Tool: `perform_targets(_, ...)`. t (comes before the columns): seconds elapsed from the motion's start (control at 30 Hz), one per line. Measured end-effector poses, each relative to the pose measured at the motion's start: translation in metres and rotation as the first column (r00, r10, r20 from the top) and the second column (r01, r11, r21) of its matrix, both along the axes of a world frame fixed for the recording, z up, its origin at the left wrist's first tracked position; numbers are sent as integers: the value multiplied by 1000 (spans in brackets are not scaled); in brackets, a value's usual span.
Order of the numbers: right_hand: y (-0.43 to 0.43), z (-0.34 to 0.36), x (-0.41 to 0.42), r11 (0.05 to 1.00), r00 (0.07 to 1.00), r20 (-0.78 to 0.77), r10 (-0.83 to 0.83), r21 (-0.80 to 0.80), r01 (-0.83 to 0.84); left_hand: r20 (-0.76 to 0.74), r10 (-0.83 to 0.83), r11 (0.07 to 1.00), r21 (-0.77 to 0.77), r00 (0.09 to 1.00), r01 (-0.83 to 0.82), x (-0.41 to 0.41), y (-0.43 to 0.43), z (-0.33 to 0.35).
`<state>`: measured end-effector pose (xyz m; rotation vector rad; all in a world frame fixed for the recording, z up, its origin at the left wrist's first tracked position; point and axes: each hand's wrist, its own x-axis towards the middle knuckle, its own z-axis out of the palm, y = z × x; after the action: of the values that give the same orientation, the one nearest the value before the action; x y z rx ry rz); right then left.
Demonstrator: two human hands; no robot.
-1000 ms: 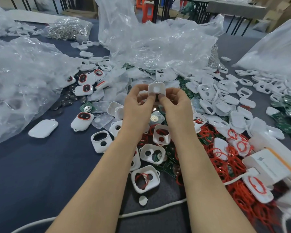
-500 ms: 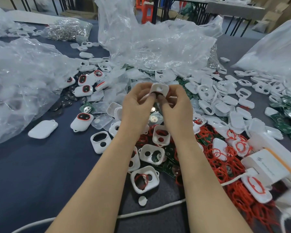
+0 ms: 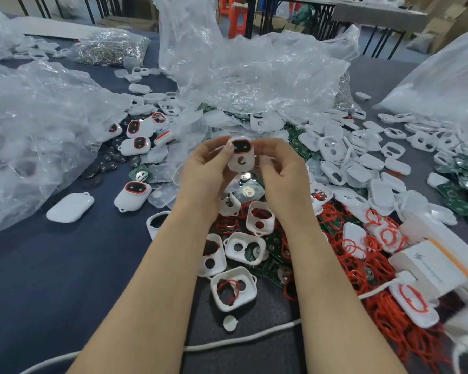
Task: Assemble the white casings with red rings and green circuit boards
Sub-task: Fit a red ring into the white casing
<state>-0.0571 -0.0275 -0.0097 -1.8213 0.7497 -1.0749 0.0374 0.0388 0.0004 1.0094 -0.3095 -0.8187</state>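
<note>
In front of me lie big crumpled clear plastic bags (image 3: 249, 76), and another one (image 3: 33, 136) is at my left. A white cable (image 3: 243, 341) crosses the dark blue table cover (image 3: 52, 279) near me. A white box (image 3: 430, 268) stands at my right. Far behind I see an orange stool (image 3: 234, 14).

Bare dark surface (image 3: 52, 265) is lying open at the near left, crossed only by a white cable (image 3: 241, 341). Crumpled plastic bags (image 3: 33, 136) are walling the left and far sides, while loose white casings (image 3: 235, 291) and red rings (image 3: 362, 265) are crowding the centre and right.
</note>
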Motion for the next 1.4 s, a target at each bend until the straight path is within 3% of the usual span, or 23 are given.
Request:
perform_targets(0.1,-2,0,-2,963,988,155,5,265,-47,5,-51,997,-49,999,51,-2,-1,0)
perform_targets(0.2,-5,-1,-2,923,975,219,24,370,-106,-16,-105,991,-88,994,103,-4,-1,0)
perform_targets(0.3,-4,2,-1,839,920,389,51,483,-250,-74,-166,980,-126,983,156,-3,1,0)
perform_targets(0.4,-4,4,-2,751,857,510,73,538,-383,-130,-225,966,-160,966,203,0,3,2)
perform_targets(0.57,-4,8,-4,662,812,577,85,577,-479,-155,-219,966,-170,963,193,0,2,0)
perform_targets(0.7,-4,11,-6,624,824,566,35,631,-460,127,-94,988,-107,987,108,-3,-1,-1)
perform_targets(0.77,-6,13,-7,581,825,565,-23,679,-448,367,-67,995,-42,928,88,-4,-1,-1)
perform_targets(0.87,-8,14,-8,525,833,548,-74,732,-434,734,-58,996,87,677,-10,-9,1,0)
perform_targets(0.97,-8,14,-7,514,861,502,-82,762,-395,899,-35,984,108,437,-145,-11,1,-3)
perform_targets(1.07,-9,16,-7,581,884,466,-33,729,-362,957,-12,982,66,291,-175,-8,1,-6)
perform_targets(1.13,-8,17,-7,679,914,405,40,660,-322,958,27,971,43,287,-234,-6,4,-4)
perform_targets(1.27,-1,17,-3,874,973,170,159,433,-218,902,44,955,89,430,-284,3,10,5)
perform_targets(1.4,8,20,8,980,995,-21,96,180,-91,864,-19,948,175,503,-265,4,16,13)
